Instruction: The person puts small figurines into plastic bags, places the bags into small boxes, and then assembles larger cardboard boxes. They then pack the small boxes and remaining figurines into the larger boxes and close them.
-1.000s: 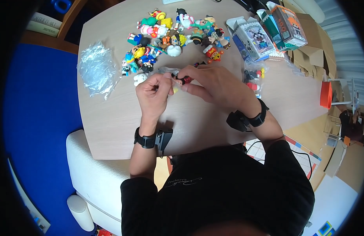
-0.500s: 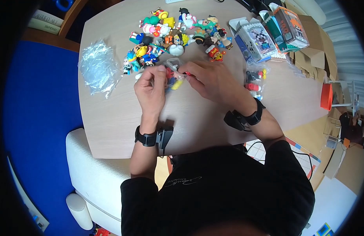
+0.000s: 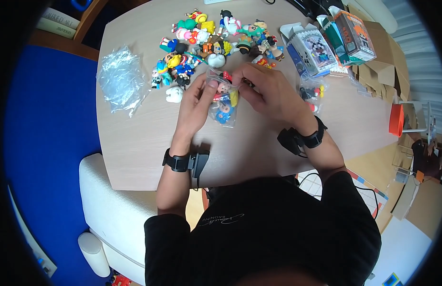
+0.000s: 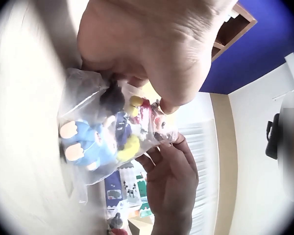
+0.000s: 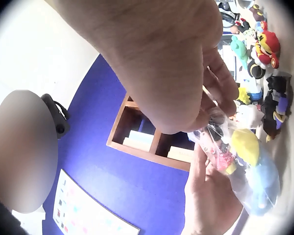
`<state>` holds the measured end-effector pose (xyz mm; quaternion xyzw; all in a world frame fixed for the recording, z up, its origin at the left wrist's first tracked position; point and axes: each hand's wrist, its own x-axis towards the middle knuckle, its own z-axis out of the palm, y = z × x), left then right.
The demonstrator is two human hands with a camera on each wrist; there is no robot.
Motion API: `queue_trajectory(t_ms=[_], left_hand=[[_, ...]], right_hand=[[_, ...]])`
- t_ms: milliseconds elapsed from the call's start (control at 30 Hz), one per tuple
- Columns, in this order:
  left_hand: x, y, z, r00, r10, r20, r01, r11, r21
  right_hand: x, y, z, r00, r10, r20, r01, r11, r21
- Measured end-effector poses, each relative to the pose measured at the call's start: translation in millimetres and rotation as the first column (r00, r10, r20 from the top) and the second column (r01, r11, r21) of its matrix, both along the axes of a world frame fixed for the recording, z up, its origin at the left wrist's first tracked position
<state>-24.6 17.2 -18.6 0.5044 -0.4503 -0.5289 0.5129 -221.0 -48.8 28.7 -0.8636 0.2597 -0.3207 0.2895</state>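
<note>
Between the two hands is a clear plastic bag (image 3: 227,123) with several small toy figurines inside. A light-blue figurine (image 4: 88,144) lies at its lower end. Nearer the bag's upper end is a figurine with a red body (image 4: 144,111), beside a yellow piece (image 3: 234,98). My left hand (image 3: 194,107) grips the bag's left side, thumb over the plastic. At the upper right edge, my right hand (image 3: 271,93) pinches the bag with thumb and curled fingers. The right wrist view shows the bag's upper end partly covered by the right fingers.
Many loose figurines (image 3: 216,60) lie piled at the back of the table (image 3: 149,152). A crumpled clear plastic bag (image 3: 120,81) is at left. To the right are toy boxes (image 3: 316,50), another bag of figurines (image 3: 312,91), flattened cardboard (image 3: 388,66) and an orange object (image 3: 396,118).
The bag has come into fuller view, its lower end now toward me with the blue figurine showing. The right hand has shifted slightly up and right; the left has moved a little right.
</note>
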Motion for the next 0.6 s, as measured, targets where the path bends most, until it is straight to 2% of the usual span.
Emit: queue_trajectory(t_ms=[67,167,267,367,600], left_hand=[[0,-1,-1,0.999,-0.009,-0.044,0.008,1.000,-0.007],[-2,-2,-7,0.994,0.030,-0.109,-0.034,0.999,-0.037],[-4,-3,-11,0.989,0.054,-0.135,-0.064,0.995,-0.072],[-5,-2,-10,0.985,0.067,-0.158,-0.082,0.993,-0.089],[-3,0,-7,0.983,0.021,-0.185,-0.043,0.992,-0.118]], right_hand=[[0,0,2,1.000,-0.005,0.009,0.005,1.000,-0.002],[-3,-3,2,0.996,-0.017,-0.089,0.018,1.000,0.014],[-2,-1,3,0.997,-0.043,-0.056,0.048,0.996,0.077],[-3,3,17,0.993,-0.039,-0.109,0.058,0.983,0.175],[-9,1,13,0.992,0.104,-0.074,-0.083,0.967,0.242]])
